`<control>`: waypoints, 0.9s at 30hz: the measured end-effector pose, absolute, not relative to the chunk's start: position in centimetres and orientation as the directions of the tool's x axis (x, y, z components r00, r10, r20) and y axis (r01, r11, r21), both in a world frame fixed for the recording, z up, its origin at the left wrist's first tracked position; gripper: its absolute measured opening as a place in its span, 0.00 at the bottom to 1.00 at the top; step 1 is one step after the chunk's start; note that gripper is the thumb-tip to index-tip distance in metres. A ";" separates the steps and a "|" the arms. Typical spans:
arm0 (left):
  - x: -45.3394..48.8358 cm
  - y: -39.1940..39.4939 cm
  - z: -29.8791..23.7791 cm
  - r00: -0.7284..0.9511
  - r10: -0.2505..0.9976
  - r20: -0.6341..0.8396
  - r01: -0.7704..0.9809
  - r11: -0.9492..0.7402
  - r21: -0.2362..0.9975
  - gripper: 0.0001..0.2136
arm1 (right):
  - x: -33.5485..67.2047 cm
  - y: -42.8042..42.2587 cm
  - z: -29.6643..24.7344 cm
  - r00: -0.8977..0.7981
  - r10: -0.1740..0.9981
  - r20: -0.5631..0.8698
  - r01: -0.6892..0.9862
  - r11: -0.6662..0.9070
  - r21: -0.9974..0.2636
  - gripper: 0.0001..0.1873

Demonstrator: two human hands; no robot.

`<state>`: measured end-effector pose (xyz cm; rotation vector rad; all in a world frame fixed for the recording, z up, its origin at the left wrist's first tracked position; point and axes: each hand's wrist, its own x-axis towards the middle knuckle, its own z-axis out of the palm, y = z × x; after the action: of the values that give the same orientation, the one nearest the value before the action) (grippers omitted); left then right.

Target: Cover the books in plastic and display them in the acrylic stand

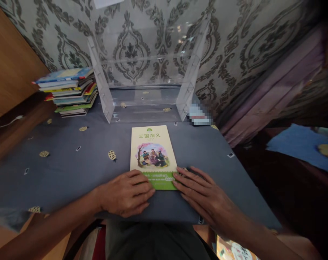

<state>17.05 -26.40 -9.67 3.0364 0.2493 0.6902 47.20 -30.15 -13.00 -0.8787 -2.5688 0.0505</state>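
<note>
A closed book (153,153) with a cream cover, green Chinese lettering, a picture of seated figures under a pink tree and a green band lies flat on the table, front cover up. My left hand (128,193) rests over its lower left corner, the fingers loosely bent and lying on the green band without gripping. At the lower right edge, my right hand (200,193) lies with fingers stretched out, the fingertips touching the cover's side. Neither hand lifts the book.
Behind the book stands a clear acrylic rack (145,112) with stepped shelves. To its left is a stack of books (72,92); to its right lies a blurred-out object (199,115). The grey patterned cloth (99,141) covers the table. A purple curtain (275,86) hangs at right.
</note>
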 end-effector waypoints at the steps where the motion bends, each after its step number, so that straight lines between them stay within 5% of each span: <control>1: 17.0 -26.4 -9.7 0.883 0.163 0.440 0.154 -0.987 0.056 0.10 | 47.1 -30.3 -12.6 -0.716 0.594 0.368 0.571 0.801 -0.182 0.29; 16: 17.0 -24.6 -9.5 0.851 0.335 0.406 0.268 -0.940 0.213 0.10 | 44.8 -23.8 -12.6 -0.744 0.635 0.210 0.524 0.748 -0.407 0.27; 27: 17.0 -18.8 -11.0 0.778 0.513 0.361 0.461 -0.858 0.226 0.13 | 43.3 -16.1 -13.3 -0.605 0.782 0.151 0.688 0.609 -0.395 0.28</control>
<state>17.00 -18.76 -11.03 2.8439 0.7825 0.6324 43.30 -16.10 -13.33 -1.1911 -2.5288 0.4292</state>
